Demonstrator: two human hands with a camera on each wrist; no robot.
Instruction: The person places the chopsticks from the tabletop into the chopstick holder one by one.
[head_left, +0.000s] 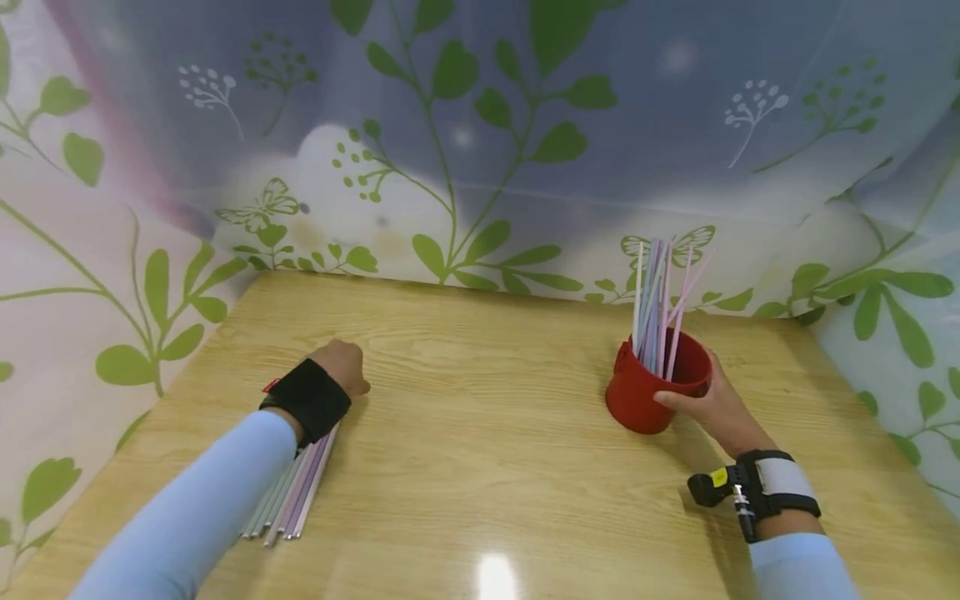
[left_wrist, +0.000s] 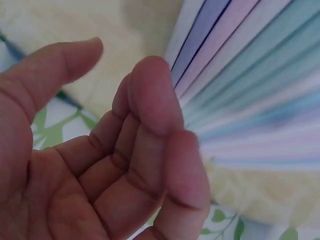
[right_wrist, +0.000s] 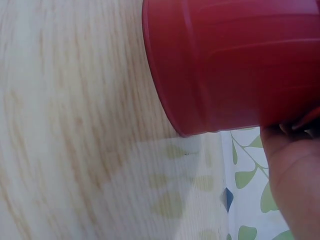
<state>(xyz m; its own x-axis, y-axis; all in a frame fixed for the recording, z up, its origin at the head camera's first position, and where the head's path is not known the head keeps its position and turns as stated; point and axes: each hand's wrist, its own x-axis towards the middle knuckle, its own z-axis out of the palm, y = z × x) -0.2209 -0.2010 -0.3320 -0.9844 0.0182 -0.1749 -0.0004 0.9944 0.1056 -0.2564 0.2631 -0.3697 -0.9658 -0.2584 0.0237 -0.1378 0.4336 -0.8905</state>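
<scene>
My right hand (head_left: 720, 412) grips a red bucket (head_left: 637, 400) at its right side, the thumb lying over the rim. In the right wrist view, the bucket (right_wrist: 235, 65) takes up the upper right, and only part of the hand (right_wrist: 295, 175) shows. Thin pastel sticks (head_left: 656, 308) in white, blue, lilac and pink stand leaning in the bucket. My left hand (head_left: 341, 368) is over the table near a bundle of sticks (head_left: 300, 492). In the left wrist view, its fingers bend loosely, thumb apart, holding nothing; whether the fingertips touch the sticks (left_wrist: 250, 65) I cannot tell.
Both hands work over a light wood-grain table (head_left: 480, 417). Behind it hangs a backdrop (head_left: 480, 167) printed with green leaves and butterflies, which also wraps both sides. The left forearm covers part of the bundle.
</scene>
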